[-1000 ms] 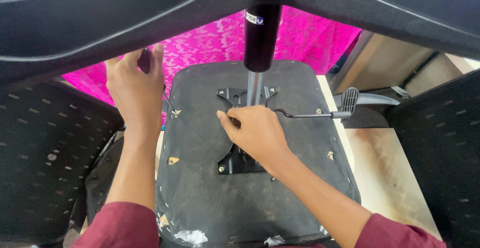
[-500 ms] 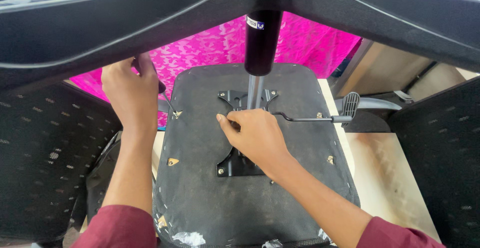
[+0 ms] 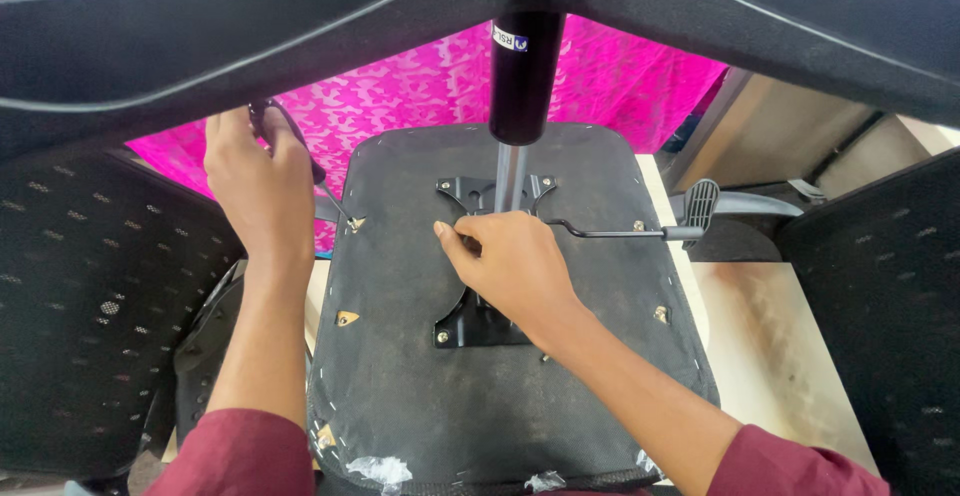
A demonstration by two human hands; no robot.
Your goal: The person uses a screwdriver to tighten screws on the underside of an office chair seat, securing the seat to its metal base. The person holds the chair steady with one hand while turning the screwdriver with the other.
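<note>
Hands: well apart, both busy w/ the upturned office chair.
Left hand (image 3: 262, 191): up at the seat's left edge, fingers curled round a dark armrest bracket (image 3: 285, 136); grip looks closed on it, tho the palm side is hidden from me.
Right hand (image 3: 515, 271): lying on the black metal mounting plate (image 3: 470, 326) at mid-seat, fingers bent and pinched at something small near the plate's top; can't tell what, too small to see.
Seat underside (image 3: 420, 406): black fabric over a board, staples along the rim, facing up at me, centre of view.
Gas cylinder (image 3: 522, 76): rises from the plate, black sleeve over a silver rod.
Lever (image 3: 620, 231): thin rod running right from the plate to a grey paddle.
Chair base (image 3: 250, 46): black legs spread overhead, near the camera.
Pink cloth (image 3: 420, 96): behind the seat.
Desk (image 3: 760, 336): pale wood, right of the seat.
Handling, my guess: whole chair is heavy, top-heavy upturned; plate and cylinder stiff, good holds; fabric soft, no grip; lever thin, bends, so don't lift by it.
</note>
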